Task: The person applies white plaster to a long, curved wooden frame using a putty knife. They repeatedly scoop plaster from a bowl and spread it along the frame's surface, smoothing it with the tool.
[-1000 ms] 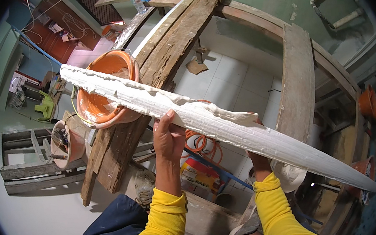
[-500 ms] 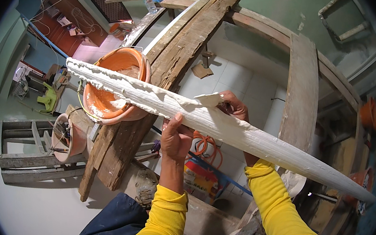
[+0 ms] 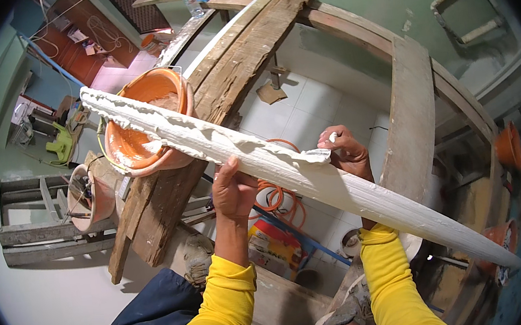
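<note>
A rough brown plank (image 3: 253,58) slants from the top centre down toward the lower left, and a paler board (image 3: 408,102) spans the frame to the right; the long white strip (image 3: 273,166) lies across the view in front of the person, its upper-left end reaching past the orange bucket (image 3: 166,78) and its other end well off at the lower right; the bucket stands on the plank, pale paste inside it, though whether the strip touches its rim I cannot tell; a pinkish bucket (image 3: 94,199) of tools is farther left, and an orange hose (image 3: 290,205) lies coiled below the strip; the left hand (image 3: 234,192) is clamped on the strip, thumb over the near edge, other fingers behind; the right hand (image 3: 351,153) is at the strip's far edge, its fingers bent, and whether they grip anything I cannot tell; a white dab (image 3: 333,137) shows at those fingers, beside the thick paste ridge (image 3: 314,155).
</note>
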A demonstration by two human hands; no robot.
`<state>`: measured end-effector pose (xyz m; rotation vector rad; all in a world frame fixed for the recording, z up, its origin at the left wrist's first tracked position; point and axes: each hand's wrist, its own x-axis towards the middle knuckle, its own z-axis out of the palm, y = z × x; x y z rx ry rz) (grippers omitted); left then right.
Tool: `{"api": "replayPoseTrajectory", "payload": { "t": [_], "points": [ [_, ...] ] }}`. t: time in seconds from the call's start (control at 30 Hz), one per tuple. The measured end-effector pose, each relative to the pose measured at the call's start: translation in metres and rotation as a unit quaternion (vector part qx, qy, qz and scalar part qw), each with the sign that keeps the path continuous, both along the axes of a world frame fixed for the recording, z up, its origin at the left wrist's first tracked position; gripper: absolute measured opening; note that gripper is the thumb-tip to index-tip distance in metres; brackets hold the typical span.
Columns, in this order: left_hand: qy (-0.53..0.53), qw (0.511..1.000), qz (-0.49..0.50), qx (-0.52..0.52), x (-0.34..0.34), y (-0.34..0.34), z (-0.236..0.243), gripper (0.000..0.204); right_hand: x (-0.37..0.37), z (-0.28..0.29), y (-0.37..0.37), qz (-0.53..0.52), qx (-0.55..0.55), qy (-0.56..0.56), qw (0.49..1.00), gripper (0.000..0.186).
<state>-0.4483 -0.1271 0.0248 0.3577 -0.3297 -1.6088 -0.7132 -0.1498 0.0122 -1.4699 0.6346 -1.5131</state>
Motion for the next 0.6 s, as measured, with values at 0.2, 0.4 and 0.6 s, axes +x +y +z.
{"api": "replayPoseTrajectory", "payload": {
  "t": [0.2,0.4,0.6],
  "points": [
    [0.016,1.000,-0.008,-0.012,0.002,0.002,-0.001,0.045,-0.040,-0.009,0.030,-0.003,0.027,-0.022,0.999,0.031],
    [0.062,0.998,-0.005,0.010,0.004,0.002,-0.006,0.043,-0.066,-0.018,0.054,-0.033,0.027,-0.030,0.999,0.032],
    [0.041,0.999,-0.004,-0.010,-0.001,0.002,0.002,0.042,-0.080,-0.031,0.053,-0.011,0.029,-0.080,0.996,0.027]
  ]
}}
